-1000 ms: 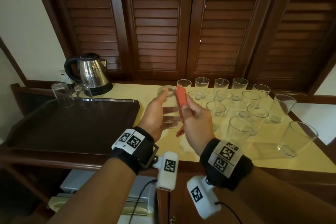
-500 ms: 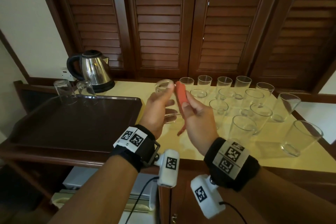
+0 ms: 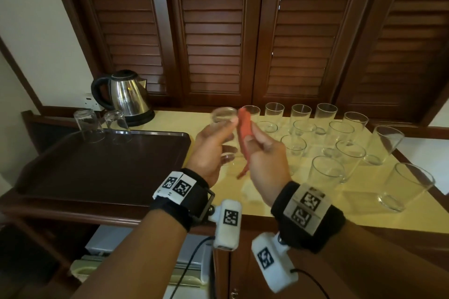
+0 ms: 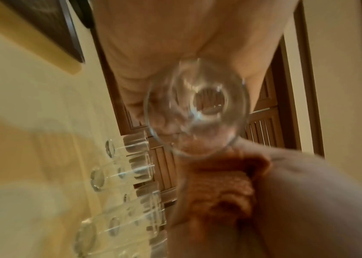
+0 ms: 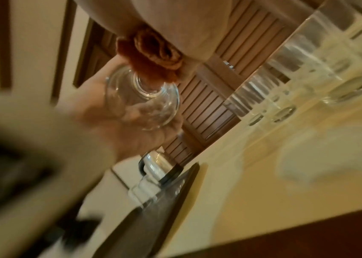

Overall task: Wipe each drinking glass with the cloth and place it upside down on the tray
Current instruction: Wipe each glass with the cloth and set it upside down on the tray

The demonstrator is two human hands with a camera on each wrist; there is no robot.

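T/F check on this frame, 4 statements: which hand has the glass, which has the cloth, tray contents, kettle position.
1. The left hand holds a glass. True.
2. The cloth is blue. False: it is orange-red, gripped by the right hand.
3. Two upside-down glasses stand at the far edge of the tray. True.
4. The kettle stands on the tray. False: it stands on the counter behind it.

A room's refreshment corner, as in a hotel or guest house, is suggested. A steel kettle [image 3: 126, 94] is set by a wall socket [image 3: 90, 102] on a yellow surface [image 3: 267, 192], beside a dark tray [image 3: 97, 165] and many identical glasses [image 3: 328, 153]. Louvred wooden doors [image 3: 213, 31] are seen behind, and a small fridge [image 3: 145, 245] below.
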